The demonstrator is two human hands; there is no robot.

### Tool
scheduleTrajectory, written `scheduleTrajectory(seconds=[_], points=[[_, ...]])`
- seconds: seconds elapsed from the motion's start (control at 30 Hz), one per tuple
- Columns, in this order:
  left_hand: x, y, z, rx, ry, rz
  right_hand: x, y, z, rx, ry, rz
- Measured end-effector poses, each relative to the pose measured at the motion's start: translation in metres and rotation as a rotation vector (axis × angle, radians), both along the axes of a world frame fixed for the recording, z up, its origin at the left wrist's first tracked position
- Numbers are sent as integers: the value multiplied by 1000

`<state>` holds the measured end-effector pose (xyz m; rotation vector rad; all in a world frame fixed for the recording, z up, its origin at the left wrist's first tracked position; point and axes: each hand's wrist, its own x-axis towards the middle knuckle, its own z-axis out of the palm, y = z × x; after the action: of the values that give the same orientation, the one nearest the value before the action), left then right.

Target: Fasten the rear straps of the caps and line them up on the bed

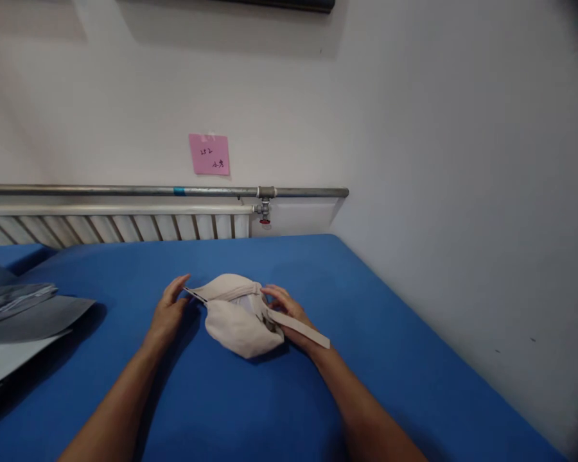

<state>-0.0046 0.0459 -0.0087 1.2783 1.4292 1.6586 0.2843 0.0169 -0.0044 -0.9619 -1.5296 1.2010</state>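
A beige cloth cap-like piece lies crumpled on the blue surface between my hands, with a paler lining showing in its fold. A short tab with a row of dark marks sticks out on its left, and a longer flat strap reaches right across my wrist. My left hand is at the short tab, thumb and forefinger apart on either side of its tip. Curled against the right edge of the cloth, my right hand grips it by the strap's base; its thumb is hidden.
Grey and white flat pieces are stacked at the left on the blue-covered table. Behind the table run a radiator and a metal pipe with a red-handled valve. A pink note hangs above; a wall borders the right.
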Motion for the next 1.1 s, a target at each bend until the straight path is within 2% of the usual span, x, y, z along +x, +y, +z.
scheduleTrajectory(seconds=[0.1, 0.17, 0.2, 0.27, 0.33, 0.43, 0.53, 0.67, 0.77, 0.87, 0.97, 1.03, 1.1], points=[[10, -9, 14, 80, 166, 29, -3, -2, 2, 250, -217, -20], [22, -18, 26, 135, 288, -23, -4, -2, 2, 388, -360, -18], [29, -22, 33, 155, 382, -74, -5, -3, 2, 426, -395, -21], [41, -30, 46, 170, 700, -211, -8, -6, 2, 495, -448, -36], [49, -37, 58, 113, 955, -342, -10, -10, 5, 530, -449, -49], [50, -47, 72, -23, 1101, -483, -12, -17, 9, 514, -410, -77], [49, -59, 77, -146, 1025, -597, -11, -23, 13, 442, -356, -135], [51, -72, 75, -260, 811, -666, -9, -30, 16, 309, -255, -160], [45, -74, 74, -192, 746, -693, -8, -33, 18, 215, -179, -145], [32, -72, 77, -101, 771, -648, -6, -34, 20, 125, -74, -125], [20, -73, 79, -211, 753, -711, -1, -32, 23, 58, 13, -117], [17, -76, 76, -277, 646, -764, 3, -31, 24, 54, -14, -138], [16, -78, 70, -296, 506, -762, 5, -30, 26, 79, -93, -173]])
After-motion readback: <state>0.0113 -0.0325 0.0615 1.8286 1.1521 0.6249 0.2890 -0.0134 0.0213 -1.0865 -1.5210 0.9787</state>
